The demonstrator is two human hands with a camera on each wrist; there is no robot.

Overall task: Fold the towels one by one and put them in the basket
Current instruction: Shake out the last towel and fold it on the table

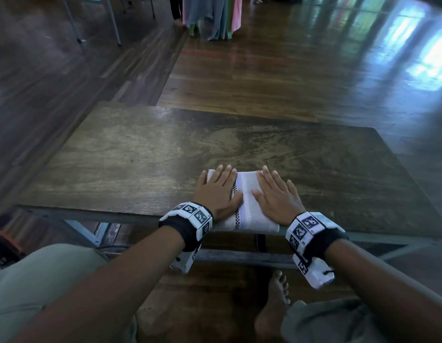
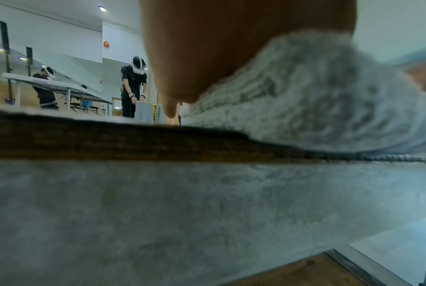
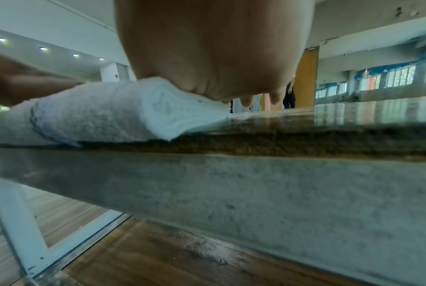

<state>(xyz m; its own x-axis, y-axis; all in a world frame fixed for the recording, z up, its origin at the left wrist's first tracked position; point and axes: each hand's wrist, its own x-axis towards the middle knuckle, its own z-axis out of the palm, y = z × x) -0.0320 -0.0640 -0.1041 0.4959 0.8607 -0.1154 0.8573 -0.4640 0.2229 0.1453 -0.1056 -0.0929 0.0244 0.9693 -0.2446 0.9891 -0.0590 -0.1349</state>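
Note:
A white towel (image 1: 247,196) with a dark checkered stripe lies folded into a small thick rectangle at the near edge of the wooden table (image 1: 140,157). My left hand (image 1: 218,188) presses flat on its left half, fingers straight. My right hand (image 1: 277,191) lies flat on its right half, fingers spread, some reaching past the towel onto the table. The left wrist view shows the palm (image 2: 207,48) on the fluffy towel (image 2: 317,92). In the right wrist view the palm (image 3: 219,48) bears down on the folded towel (image 3: 96,112). No basket is clearly in view.
An orange and dark crate-like object (image 1: 4,246) shows at the far left near the floor. Hanging towels (image 1: 210,16) stand far beyond the table. Other people (image 2: 133,87) work at tables in the background. My bare foot (image 1: 274,305) rests under the table.

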